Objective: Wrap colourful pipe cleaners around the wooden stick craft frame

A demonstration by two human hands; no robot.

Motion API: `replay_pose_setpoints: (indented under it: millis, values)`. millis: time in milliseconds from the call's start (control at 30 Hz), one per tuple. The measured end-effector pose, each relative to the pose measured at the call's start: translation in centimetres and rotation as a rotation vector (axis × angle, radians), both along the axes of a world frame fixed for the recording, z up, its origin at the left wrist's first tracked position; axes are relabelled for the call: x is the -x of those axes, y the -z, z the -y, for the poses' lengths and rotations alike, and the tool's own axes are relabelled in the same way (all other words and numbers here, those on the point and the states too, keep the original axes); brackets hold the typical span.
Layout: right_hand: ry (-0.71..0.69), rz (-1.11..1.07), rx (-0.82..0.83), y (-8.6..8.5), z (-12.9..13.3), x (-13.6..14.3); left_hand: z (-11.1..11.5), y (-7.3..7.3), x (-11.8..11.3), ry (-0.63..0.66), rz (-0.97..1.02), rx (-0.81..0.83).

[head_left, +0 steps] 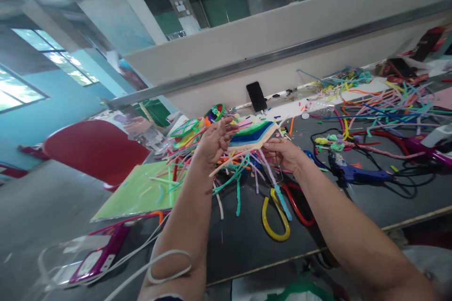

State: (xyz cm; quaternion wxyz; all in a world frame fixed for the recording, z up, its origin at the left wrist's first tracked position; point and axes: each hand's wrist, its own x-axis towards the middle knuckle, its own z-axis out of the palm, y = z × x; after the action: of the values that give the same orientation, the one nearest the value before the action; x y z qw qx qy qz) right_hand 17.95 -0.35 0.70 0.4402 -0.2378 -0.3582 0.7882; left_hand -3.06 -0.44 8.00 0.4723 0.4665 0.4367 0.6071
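"Blue, green and cream in the striped piece (256,136), apparently held up over the dark counter (240,244)?"

"Yes, mid-view, between left hand (213,143) and right hand (286,154), above a tangle of fuzzy strips (238,197). Looks light, probably soft on the surface yet stiff enough to keep a fairly flat shape."

"Slippery?"

"Unlikely, given such a fuzzy-looking material. Seems bendable, so best to pinch by the outer border and not to press across the middle."

"And the fingers?"

"On the right, pinched at the cream border, toward four o'clock of the piece. On the left, half curled by the nine o'clock end; impossible to tell whether closed on an edge."

"Appearance, then?"

"Banded: green toward twelve o'clock, then several blues, then cream along the lower border, all angled at the right. Around it: black phone (256,96) at twelve, yellow loop (264,216) at five, green sheet (123,193) at eight."
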Motion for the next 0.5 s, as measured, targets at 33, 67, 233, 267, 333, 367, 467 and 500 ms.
replay_pose_setpoints:
  millis: [33,67,233,267,333,367,467,500]
  values:
    - [0.022,-0.006,0.005,0.0,-0.1,-0.1,-0.4,0.2,0.4,-0.002,0.081,0.008]
    - [0.050,-0.021,0.007,0.0,-0.3,-0.2,-0.8,0.5,0.9,-0.014,0.151,0.018]
    - [0.259,-0.158,0.008,0.1,-1.2,-0.9,-1.9,1.9,1.4,-0.326,0.300,-0.100]
    - [0.294,-0.183,0.007,0.1,-1.3,-1.0,-1.8,2.1,0.9,-0.323,0.284,-0.124]
    - [0.341,-0.222,0.003,0.1,-1.5,-1.1,-1.2,2.6,-0.8,-0.261,0.223,-0.149]
    - [0.356,-0.233,0.000,0.1,-1.5,-1.1,-0.9,2.8,-1.8,-0.228,0.184,-0.151]
    - [0.394,-0.236,0.007,0.2,-1.4,-1.0,0.1,3.8,-4.8,-0.162,0.045,-0.128]
    - [0.409,-0.236,0.011,0.2,-1.4,-0.9,0.4,4.1,-5.6,-0.145,-0.009,-0.116]
